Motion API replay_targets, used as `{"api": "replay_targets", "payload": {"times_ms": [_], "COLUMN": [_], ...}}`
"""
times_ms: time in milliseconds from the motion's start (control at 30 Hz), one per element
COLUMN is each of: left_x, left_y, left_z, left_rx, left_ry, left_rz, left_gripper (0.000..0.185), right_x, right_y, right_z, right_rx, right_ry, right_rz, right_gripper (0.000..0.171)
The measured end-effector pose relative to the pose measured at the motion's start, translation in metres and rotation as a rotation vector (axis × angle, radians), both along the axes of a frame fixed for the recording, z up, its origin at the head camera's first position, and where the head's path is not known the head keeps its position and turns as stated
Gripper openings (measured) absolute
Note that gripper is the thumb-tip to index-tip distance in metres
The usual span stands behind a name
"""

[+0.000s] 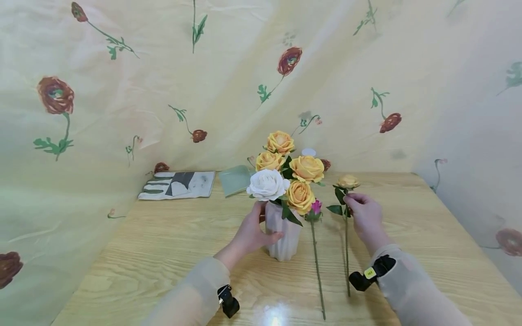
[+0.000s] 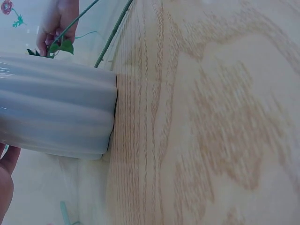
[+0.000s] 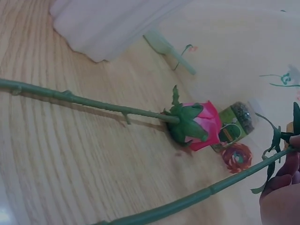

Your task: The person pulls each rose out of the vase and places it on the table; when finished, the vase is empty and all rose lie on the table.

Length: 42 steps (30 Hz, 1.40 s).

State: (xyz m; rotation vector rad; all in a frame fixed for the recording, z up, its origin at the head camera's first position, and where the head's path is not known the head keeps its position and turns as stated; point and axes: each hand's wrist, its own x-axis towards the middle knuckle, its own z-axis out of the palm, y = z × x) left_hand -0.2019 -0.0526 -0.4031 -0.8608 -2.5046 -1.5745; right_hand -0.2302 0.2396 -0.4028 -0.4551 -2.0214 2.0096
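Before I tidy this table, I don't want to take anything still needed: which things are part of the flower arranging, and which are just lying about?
In use:
- white ribbed vase of roses, held by the left hand
- yellow rose stem, pinched by the right hand
- pink rosebud stem, lying beside the vase

Lying about:
- gloves
- green pad
- small jar behind the bouquet

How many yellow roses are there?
5: four stand in the white vase, at and; one small bud is on the stem the right hand pinches. More may be hidden behind.
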Motion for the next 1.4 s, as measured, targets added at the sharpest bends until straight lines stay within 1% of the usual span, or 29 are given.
{"api": "replay_targets", "payload": {"times_ms": [133, 233, 400, 600, 700, 867, 967, 1067, 1167, 1400], "left_x": [-0.001, -0.001, -0.001, -0.002, -0.002, -0.002, -0.001, -0.001, -0.001, 0.000], "left_y": [0.000, 0.000, 0.000, 0.000, 0.000, 0.000, 0.000, -0.001, -0.001, 0.000], "left_z": [-0.001, -0.002, -0.003, -0.004, -0.004, -0.003, -0.002, -0.002, -0.002, -0.002], "left_rx": [-0.004, 0.000, -0.001, -0.002, -0.007, -0.010, -0.009, -0.005, 0.000, 0.000], "left_ry": [0.001, 0.006, 0.012, 0.013, 0.019, 0.023, 0.019, 0.018, 0.016, 0.020], "left_rz": [0.009, 0.006, 0.007, 0.006, 0.007, 0.004, 0.003, 0.003, 0.004, 0.002], "left_gripper": [0.070, 0.071, 0.073, 0.072, 0.072, 0.071, 0.071, 0.071, 0.072, 0.072], "right_x": [-0.001, -0.001, -0.001, 0.000, 0.001, 0.003, 0.006, 0.009, 0.010, 0.011], "right_y": [-0.003, -0.005, -0.009, -0.012, -0.016, -0.025, -0.028, -0.030, -0.031, -0.029], "right_z": [-0.006, -0.008, -0.015, -0.026, -0.029, -0.033, -0.034, -0.035, -0.036, -0.039], "right_rx": [0.145, 0.208, 0.221, 0.239, 0.222, 0.121, 0.071, 0.043, 0.036, 0.059], "right_ry": [-0.050, -0.084, -0.126, -0.212, -0.225, -0.223, -0.238, -0.247, -0.249, -0.252], "right_rz": [0.045, 0.065, 0.073, 0.102, 0.102, 0.086, 0.096, 0.111, 0.110, 0.109], "right_gripper": [0.019, 0.024, 0.025, 0.031, 0.031, 0.030, 0.030, 0.032, 0.032, 0.031]}}
